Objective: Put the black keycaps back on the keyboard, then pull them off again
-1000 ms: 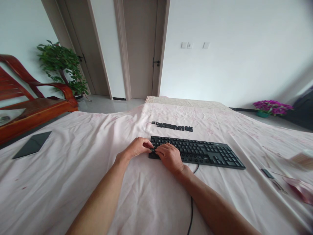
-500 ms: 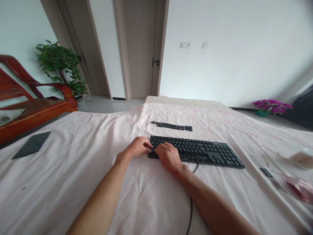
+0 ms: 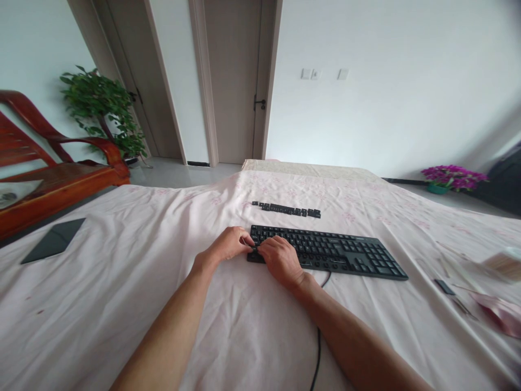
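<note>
A black keyboard (image 3: 337,252) lies on a pale pink cloth (image 3: 122,282) in front of me. Both hands meet at its left end. My left hand (image 3: 228,245) is curled, its fingertips pinched at the keyboard's left edge. My right hand (image 3: 279,259) rests on the left keys with its fingers bent down, touching the left hand's fingertips. What the fingertips hold is too small to make out. A row of loose black keycaps (image 3: 287,209) lies on the cloth just beyond the keyboard. The keyboard's black cable (image 3: 318,347) runs toward me under my right forearm.
A dark flat tablet (image 3: 52,240) lies at the left on the cloth. Small items and a pink pouch (image 3: 499,315) sit at the right edge. A red wooden chair (image 3: 52,168), a green plant (image 3: 103,111), doors and purple flowers (image 3: 451,178) stand beyond.
Almost nothing differs. Both hands stay at the keyboard's left end with only slight finger shifts.
</note>
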### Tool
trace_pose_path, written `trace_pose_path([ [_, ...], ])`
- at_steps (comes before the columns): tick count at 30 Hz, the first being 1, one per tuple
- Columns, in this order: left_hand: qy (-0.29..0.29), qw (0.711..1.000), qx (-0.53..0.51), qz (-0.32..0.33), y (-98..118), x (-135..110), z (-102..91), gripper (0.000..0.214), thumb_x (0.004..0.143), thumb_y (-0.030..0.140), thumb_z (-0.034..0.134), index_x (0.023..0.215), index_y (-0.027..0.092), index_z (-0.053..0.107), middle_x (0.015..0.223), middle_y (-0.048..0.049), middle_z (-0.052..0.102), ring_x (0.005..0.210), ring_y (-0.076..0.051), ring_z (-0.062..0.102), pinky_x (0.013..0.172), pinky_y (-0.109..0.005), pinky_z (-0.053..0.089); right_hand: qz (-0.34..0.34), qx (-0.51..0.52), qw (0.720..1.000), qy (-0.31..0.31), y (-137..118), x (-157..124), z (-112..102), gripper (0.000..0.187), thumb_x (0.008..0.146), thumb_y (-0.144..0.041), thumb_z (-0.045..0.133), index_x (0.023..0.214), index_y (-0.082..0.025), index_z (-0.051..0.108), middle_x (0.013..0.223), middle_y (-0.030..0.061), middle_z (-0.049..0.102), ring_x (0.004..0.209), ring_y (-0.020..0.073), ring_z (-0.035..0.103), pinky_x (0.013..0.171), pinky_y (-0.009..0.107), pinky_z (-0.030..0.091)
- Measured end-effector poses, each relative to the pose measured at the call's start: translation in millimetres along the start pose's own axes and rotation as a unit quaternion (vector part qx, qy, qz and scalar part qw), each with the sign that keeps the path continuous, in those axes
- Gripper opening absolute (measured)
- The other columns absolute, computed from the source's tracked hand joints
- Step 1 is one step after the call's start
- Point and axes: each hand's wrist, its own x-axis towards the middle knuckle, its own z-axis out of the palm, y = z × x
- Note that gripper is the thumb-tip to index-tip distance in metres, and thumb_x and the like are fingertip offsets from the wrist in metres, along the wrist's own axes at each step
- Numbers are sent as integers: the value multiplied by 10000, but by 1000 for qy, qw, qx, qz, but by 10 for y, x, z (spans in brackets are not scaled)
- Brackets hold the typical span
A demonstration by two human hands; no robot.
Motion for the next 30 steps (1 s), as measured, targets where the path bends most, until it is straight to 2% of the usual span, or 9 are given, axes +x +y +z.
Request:
trace_pose_path([
  [14,-7,1000,-8,26,-38,1,5,177,656,227,669,805,186,756,837,-33,698,752,-178,636,695,-259,475,-9,-5,1000,-19,-42,16,-47,220,937,-222,502,813,-214,683,886,39,649,856,171,526,795,282,378],
  [17,-2,999,-35,6,-100,7,40,192,641,232,683,811,176,752,845,-39,706,750,-180,641,707,-270,486,-13,-13,999,-33,-55,21,-50,210,939,-215,497,841,-212,682,901,39,642,867,169,521,798,278,374],
  [23,-14,987,-143,-75,-197,21,107,228,644,249,678,845,155,730,831,-46,731,787,-189,658,731,-281,495,-12,-29,998,-60,-58,34,-73,207,941,-193,483,884,-207,682,904,49,631,887,175,511,795,284,358],
  [26,-17,982,-170,-79,-216,25,124,228,679,295,662,845,153,727,836,-44,731,779,-182,650,738,-281,483,-18,-46,997,-64,-68,41,-79,210,945,-202,477,882,-210,677,889,46,627,871,179,504,772,295,345],
  [30,4,983,-158,-90,-233,29,149,219,648,299,685,806,151,709,765,-26,708,709,-162,622,665,-259,459,-20,-71,995,-71,-97,40,-64,200,942,-203,480,882,-207,671,879,44,622,855,185,497,753,315,327],
])
